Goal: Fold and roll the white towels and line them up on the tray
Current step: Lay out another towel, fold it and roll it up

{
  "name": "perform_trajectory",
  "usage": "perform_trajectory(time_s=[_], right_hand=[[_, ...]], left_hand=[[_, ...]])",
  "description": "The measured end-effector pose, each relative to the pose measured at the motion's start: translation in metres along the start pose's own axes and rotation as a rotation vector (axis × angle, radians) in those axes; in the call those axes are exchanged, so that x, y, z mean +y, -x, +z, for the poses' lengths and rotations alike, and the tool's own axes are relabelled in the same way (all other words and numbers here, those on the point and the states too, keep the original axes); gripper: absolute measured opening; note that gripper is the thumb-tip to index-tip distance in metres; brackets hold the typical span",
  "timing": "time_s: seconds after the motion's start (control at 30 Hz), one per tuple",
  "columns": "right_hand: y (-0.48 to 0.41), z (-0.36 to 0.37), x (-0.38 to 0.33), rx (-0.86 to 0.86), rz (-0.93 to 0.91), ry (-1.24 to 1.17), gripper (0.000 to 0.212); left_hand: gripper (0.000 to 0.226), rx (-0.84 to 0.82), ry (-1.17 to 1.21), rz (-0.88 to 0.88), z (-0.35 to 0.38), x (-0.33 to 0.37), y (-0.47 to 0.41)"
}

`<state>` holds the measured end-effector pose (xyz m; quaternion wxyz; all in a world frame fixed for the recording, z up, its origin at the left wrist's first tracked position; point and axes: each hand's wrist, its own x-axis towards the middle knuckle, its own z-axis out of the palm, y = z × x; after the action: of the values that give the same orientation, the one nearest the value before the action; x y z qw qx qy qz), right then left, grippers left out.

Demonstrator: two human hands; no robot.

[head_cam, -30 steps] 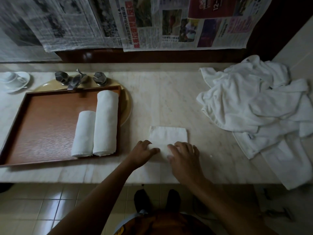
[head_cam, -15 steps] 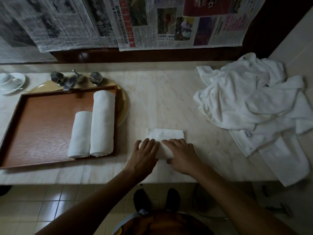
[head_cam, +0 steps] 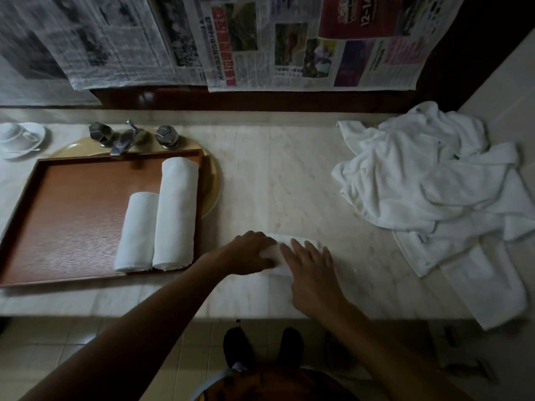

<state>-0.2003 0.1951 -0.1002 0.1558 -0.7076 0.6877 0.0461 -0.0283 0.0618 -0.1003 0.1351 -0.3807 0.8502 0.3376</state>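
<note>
Near the front edge of the bench (head_cam: 275, 183), a small folded white towel (head_cam: 273, 253) lies under both hands. The left hand (head_cam: 249, 253) curls its fingers (head_cam: 260, 238) and thumb round the towel's left end, while the right hand (head_cam: 314, 264) lays nearly straight fingers (head_cam: 301, 250) flat on top. Two rolled towels (head_cam: 175, 212) lie side by side, touching, on the tray (head_cam: 72, 212)

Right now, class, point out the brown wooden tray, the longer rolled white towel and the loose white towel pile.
Brown wooden tray (head_cam: 72, 221): head view, bare floor.
Longer rolled white towel (head_cam: 176, 212): head view, middle of roll.
Loose white towel pile (head_cam: 405, 183): head view, centre fold.
</note>
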Motion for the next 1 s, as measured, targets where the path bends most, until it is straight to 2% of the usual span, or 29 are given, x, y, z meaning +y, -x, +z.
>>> perform_trajectory(time_s=[0.07,0.2,0.27,0.33,0.4,0.47,0.53,0.63,0.73,0.77,0.83,0.93,1.0], right_hand=[[-0.010,0.004,0.008,0.013,-0.010,0.023,0.099],[-0.040,-0.003,0.020,-0.008,-0.003,0.044,0.097],[-0.056,-0.007,0.026,-0.055,0.012,0.052,0.098],[-0.068,-0.011,0.031,-0.097,0.013,0.040,0.092],[-0.074,-0.015,0.035,-0.128,0.007,0.005,0.082],[-0.073,-0.019,0.036,-0.156,0.007,-0.029,0.078],[-0.064,-0.020,0.033,-0.175,-0.005,-0.082,0.081],[-0.039,-0.014,0.026,-0.132,-0.054,-0.106,0.087],[-0.020,-0.010,0.026,-0.025,-0.122,-0.106,0.092],[-0.015,-0.013,0.026,0.003,-0.131,-0.164,0.094],[-0.007,-0.025,0.026,0.036,-0.059,-0.437,0.094],[-0.003,-0.047,0.027,0.081,0.324,-1.033,0.092],[-0.005,-0.058,0.029,-0.048,0.577,-1.416,0.073]], left_hand=[[0.069,0.105,0.155,-0.069,0.004,-0.004,0.002],[0.087,0.309,0.287,-0.302,0.019,0.003,0.017],[0.089,0.291,0.502,-0.418,0.029,0.000,0.017],[0.085,0.266,0.838,-0.512,0.036,-0.003,0.014],[0.088,0.267,1.193,-0.498,0.038,0.001,0.012],[0.093,0.288,1.405,-0.391,0.039,0.008,0.011],[0.091,0.324,1.556,-0.355,0.042,0.014,0.012],[0.081,0.369,1.596,-0.349,0.043,0.028,0.022],[0.059,0.420,1.541,-0.340,0.043,0.034,0.031],[0.055,0.451,1.520,-0.326,0.040,0.035,0.034],[0.056,0.499,1.522,-0.296,0.034,0.037,0.040],[0.042,0.559,1.597,-0.252,0.024,0.043,0.051],[0.040,0.584,1.621,-0.230,0.019,0.050,0.056]])
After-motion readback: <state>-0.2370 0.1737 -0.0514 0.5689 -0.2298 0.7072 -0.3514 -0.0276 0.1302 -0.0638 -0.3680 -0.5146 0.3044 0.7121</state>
